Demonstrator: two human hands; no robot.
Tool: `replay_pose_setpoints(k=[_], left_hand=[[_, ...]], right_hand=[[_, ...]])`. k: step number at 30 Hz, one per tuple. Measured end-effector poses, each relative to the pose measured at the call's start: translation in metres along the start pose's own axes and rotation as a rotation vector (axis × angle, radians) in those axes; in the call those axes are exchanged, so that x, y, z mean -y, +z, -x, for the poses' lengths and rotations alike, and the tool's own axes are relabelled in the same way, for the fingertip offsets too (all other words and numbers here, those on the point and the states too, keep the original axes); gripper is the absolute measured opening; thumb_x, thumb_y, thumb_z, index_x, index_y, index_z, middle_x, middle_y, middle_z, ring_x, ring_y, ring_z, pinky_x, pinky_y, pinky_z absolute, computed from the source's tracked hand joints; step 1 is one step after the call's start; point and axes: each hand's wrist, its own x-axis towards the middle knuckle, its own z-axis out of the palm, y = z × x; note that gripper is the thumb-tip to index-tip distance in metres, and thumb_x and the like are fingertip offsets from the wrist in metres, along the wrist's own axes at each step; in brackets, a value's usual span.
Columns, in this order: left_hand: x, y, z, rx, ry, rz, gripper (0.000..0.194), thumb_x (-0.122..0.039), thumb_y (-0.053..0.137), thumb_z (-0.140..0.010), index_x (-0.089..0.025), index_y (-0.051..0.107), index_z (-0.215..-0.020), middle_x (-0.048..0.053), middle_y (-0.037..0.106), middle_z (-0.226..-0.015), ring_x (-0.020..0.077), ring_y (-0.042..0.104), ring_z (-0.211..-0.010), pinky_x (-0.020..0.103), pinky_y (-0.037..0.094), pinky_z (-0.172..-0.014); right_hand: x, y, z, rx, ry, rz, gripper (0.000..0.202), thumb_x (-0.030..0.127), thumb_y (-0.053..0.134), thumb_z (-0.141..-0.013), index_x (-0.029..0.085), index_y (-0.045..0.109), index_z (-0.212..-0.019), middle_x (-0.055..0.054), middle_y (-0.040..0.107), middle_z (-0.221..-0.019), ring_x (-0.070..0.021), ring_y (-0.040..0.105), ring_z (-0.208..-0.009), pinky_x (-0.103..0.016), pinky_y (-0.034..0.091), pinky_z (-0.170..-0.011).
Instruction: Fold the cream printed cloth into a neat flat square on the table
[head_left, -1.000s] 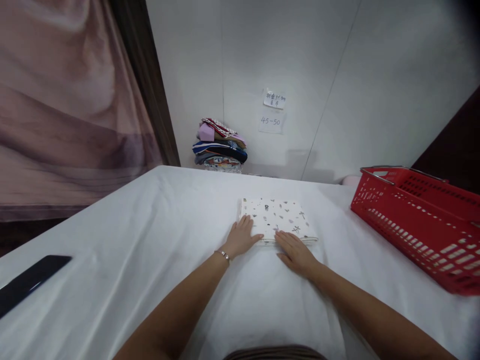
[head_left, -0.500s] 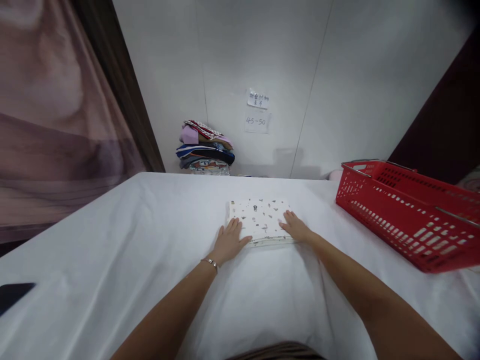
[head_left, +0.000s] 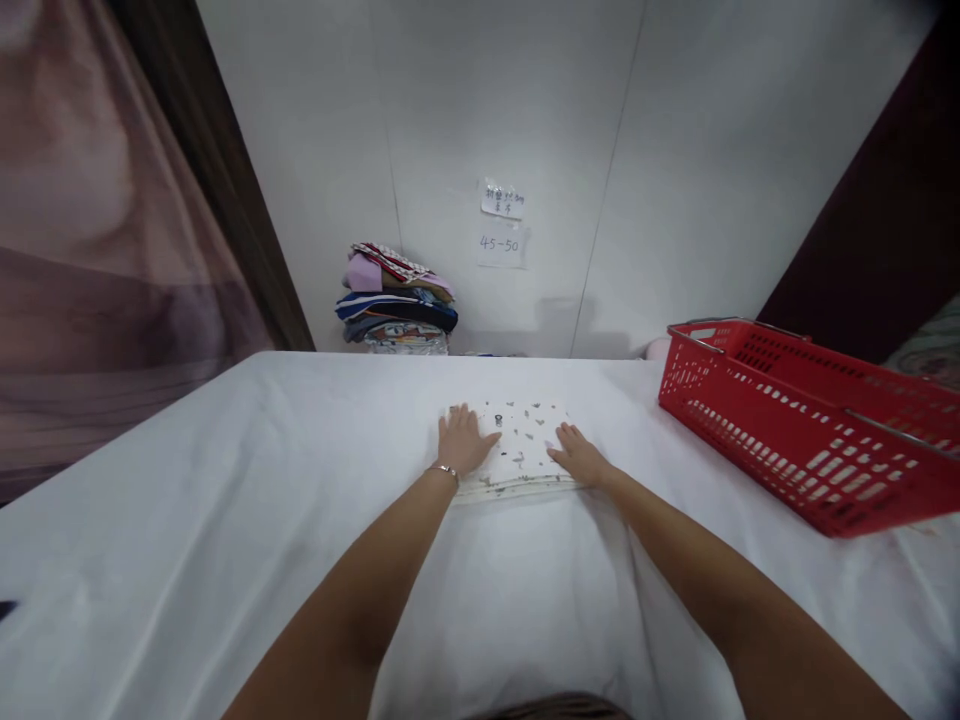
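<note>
A folded white cloth with small dark printed figures (head_left: pixel 525 435) lies flat in the middle of the white-covered table (head_left: pixel 300 450). On its left part rests my left hand (head_left: pixel 463 442), palm down, fingers spread, with a bracelet at the wrist. My right hand (head_left: pixel 581 457) touches the cloth's right edge, its fingers extended and slightly apart. Neither hand grips anything. Several folded layers show along the near edge of the cloth.
A red plastic basket (head_left: pixel 795 420) with metal handles stands on the right. Beyond the table's far edge is a stack of folded fabrics (head_left: pixel 401 300), against a wall with two paper signs (head_left: pixel 502 243). A pinkish curtain (head_left: pixel 112 250) hangs at the left.
My left hand has moved forward from the near left corner onto the cloth's left part. My right hand stays at the right edge. The whole view has shifted slightly.
</note>
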Motion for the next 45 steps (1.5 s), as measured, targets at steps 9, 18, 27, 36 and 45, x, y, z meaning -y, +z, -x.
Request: replay_pose_setpoints(k=[9, 18, 27, 36, 45], left_hand=[[0.020, 0.030, -0.006, -0.001, -0.034, 0.004, 0.087, -0.068, 0.022, -0.082, -0.009, 0.024, -0.146, 0.010, 0.008, -0.155, 0.0262, -0.002, -0.143, 0.052, 0.012, -0.113], [0.022, 0.033, -0.006, -0.003, -0.024, 0.006, 0.083, -0.068, 0.022, -0.083, -0.014, 0.024, -0.147, 0.008, 0.009, -0.156, 0.0264, 0.001, -0.143, 0.051, 0.014, -0.112], [0.014, 0.008, -0.030, 0.046, -0.052, 0.012, 0.083, -0.070, 0.021, -0.082, -0.015, 0.030, -0.144, 0.011, 0.014, -0.155, 0.0306, 0.005, -0.143, 0.058, 0.010, -0.111], [0.035, 0.030, -0.043, -0.013, -0.047, 0.042, 0.081, -0.067, 0.019, -0.083, -0.018, 0.022, -0.147, 0.007, 0.009, -0.156, 0.0297, 0.003, -0.143, 0.057, 0.009, -0.112], [0.033, 0.004, -0.042, 0.089, -0.088, 0.233, 0.077, -0.065, 0.025, -0.084, -0.020, 0.022, -0.147, 0.008, 0.010, -0.156, 0.0267, 0.007, -0.143, 0.051, 0.018, -0.111]], right_hand=[[0.024, -0.039, -0.017, 0.040, 0.132, 0.015, 0.063, 0.054, 0.030, -0.092, 0.019, 0.028, -0.145, -0.011, 0.015, -0.155, -0.0281, 0.010, -0.142, -0.049, 0.018, -0.110], [0.017, -0.020, -0.066, 0.019, 0.196, -0.067, 0.067, 0.054, 0.022, -0.093, 0.015, 0.018, -0.147, -0.009, 0.007, -0.156, -0.0242, 0.003, -0.143, -0.048, 0.013, -0.111], [0.011, -0.011, -0.067, -0.009, 0.193, -0.075, 0.070, 0.057, 0.021, -0.092, 0.015, 0.017, -0.148, -0.008, 0.005, -0.156, -0.0229, 0.002, -0.143, -0.047, 0.013, -0.111], [0.010, -0.012, -0.063, 0.012, 0.184, -0.082, 0.070, 0.058, 0.019, -0.092, 0.016, 0.017, -0.148, -0.009, 0.003, -0.157, -0.0227, 0.000, -0.143, -0.047, 0.013, -0.111], [0.025, -0.034, -0.049, 0.066, 0.179, -0.050, 0.057, 0.052, 0.022, -0.095, 0.024, 0.029, -0.143, -0.009, 0.015, -0.155, -0.0246, 0.009, -0.142, -0.051, 0.017, -0.110]])
